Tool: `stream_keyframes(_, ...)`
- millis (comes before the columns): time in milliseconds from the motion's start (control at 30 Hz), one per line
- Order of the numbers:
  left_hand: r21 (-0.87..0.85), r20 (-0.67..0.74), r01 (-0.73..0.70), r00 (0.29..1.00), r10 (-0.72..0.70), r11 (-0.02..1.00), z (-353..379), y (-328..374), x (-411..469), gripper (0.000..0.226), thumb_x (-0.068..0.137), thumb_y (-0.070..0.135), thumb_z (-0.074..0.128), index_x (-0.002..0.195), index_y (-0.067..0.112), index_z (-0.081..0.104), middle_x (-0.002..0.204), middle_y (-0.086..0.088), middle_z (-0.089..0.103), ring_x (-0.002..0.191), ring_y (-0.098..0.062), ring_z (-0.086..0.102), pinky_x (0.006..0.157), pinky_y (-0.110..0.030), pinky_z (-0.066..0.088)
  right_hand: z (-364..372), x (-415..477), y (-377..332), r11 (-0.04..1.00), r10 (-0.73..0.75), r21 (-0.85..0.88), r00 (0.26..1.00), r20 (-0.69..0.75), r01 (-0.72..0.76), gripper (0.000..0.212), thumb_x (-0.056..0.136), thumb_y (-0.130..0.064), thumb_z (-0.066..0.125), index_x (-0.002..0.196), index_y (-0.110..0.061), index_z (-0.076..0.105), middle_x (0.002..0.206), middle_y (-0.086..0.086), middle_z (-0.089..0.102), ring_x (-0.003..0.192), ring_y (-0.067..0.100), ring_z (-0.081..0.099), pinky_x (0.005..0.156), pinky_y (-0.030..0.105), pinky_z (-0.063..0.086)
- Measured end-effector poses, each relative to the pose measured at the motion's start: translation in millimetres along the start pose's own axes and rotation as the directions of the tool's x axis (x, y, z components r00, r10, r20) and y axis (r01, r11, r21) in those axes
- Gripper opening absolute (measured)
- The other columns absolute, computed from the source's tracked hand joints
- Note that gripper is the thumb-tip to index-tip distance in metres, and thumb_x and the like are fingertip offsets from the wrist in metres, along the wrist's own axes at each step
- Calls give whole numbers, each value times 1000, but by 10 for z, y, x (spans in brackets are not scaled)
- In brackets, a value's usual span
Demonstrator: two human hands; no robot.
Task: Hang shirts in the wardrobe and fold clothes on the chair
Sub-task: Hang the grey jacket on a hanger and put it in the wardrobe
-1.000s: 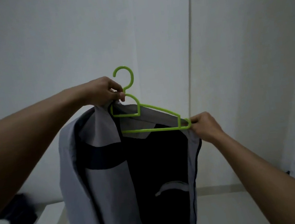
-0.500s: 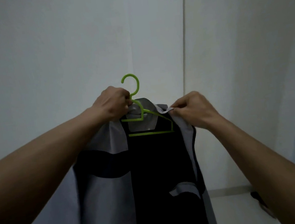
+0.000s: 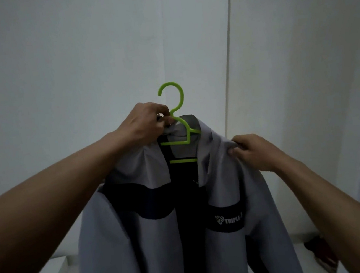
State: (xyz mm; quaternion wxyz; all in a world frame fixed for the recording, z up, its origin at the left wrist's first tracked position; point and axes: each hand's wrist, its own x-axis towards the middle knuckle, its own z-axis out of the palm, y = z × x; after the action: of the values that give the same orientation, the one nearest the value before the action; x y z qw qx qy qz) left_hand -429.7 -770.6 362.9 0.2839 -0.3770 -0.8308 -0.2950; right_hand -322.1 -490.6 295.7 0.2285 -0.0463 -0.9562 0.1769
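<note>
Both bare arms reach forward and upward, drawing toward each other at the middle of the view. The left forearm rises from the lower left edge with the wrist straight. The left hand shows its back, with fingers curled round the neck of the green hanger and a fold of collar cloth. The right forearm comes up from the lower right corner. The right hand, held lower than the left, pinches the shoulder of the grey shirt between thumb and bent fingers.
</note>
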Motion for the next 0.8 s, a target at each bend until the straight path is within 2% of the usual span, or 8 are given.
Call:
stream_keyframes(167, -1, -18, -13, 1000, 13, 1000, 56, 32, -31, 13, 94, 31, 65, 89, 20, 71, 67, 7, 58, 60, -3, 54, 55, -17, 42, -108, 23, -165, 993, -115, -24, 988, -100, 113, 30, 96, -32, 62, 71, -15, 62, 66, 1, 61, 63, 17, 54, 58, 33, 37)
stream_keyframes(300, -41, -73, -43, 997, 40, 998, 66, 50, -64, 14, 94, 28, 66, 87, 18, 72, 74, -5, 68, 64, -21, 59, 63, -29, 46, -37, 23, -303, 969, -180, 120, 951, -253, 215, 25, 91, -35, 70, 69, -23, 65, 64, -6, 61, 61, 7, 53, 58, 29, 39)
stream_keyframes(367, -43, -97, -58, 994, 53, 997, 44, 9, -78, 14, 94, 28, 67, 86, 18, 73, 71, -4, 68, 61, -19, 57, 59, -25, 43, -46, 20, -328, 955, -190, 189, 960, -204, 229, 22, 89, -35, 73, 74, -19, 69, 67, -5, 64, 62, 7, 55, 59, 27, 41)
stream_keyframes(467, -28, -101, -52, 994, 49, 998, 49, -59, -82, 14, 93, 27, 67, 85, 18, 73, 74, -5, 70, 62, -16, 59, 63, -29, 47, -100, 50, -276, 979, -172, 102, 984, -46, 176, 35, 94, -34, 67, 69, -10, 62, 60, -2, 56, 55, 11, 47, 58, 32, 37)
stream_keyframes(567, 1, -133, -91, 987, 90, 996, 105, -73, -129, 8, 88, 24, 71, 94, 18, 71, 89, -4, 72, 81, -22, 66, 73, -34, 53, -73, 59, -173, 990, -121, 49, 976, -180, 132, 41, 96, -33, 63, 64, -8, 56, 58, 1, 56, 56, 16, 49, 55, 33, 34)
stream_keyframes(667, 62, -146, -145, 977, 152, 988, 174, -18, -254, 38, 80, 5, 67, 113, 18, 54, 102, -3, 62, 88, -26, 61, 76, -40, 51, -42, 35, -150, 991, -80, 81, 953, -293, 108, 43, 96, -29, 63, 57, -18, 50, 56, -2, 54, 56, 16, 50, 53, 32, 34)
stream_keyframes(733, 80, -69, -202, 976, 208, 976, 277, 60, -371, 49, 73, -4, 53, 115, 18, 43, 100, -2, 57, 83, -31, 58, 68, -42, 48, -30, 52, -194, 989, -107, 62, 942, -318, 133, 42, 95, -29, 63, 57, -18, 50, 56, -3, 53, 55, 15, 49, 53, 33, 34)
stream_keyframes(800, 146, 33, -258, 966, 256, 955, 400, 92, -489, 52, 71, -1, 51, 116, 20, 36, 104, -4, 53, 80, -36, 56, 64, -43, 45, -12, 76, -226, 987, -143, 25, 930, -339, 160, 40, 95, -31, 64, 60, -14, 53, 57, -1, 56, 57, 16, 52, 55, 34, 36)
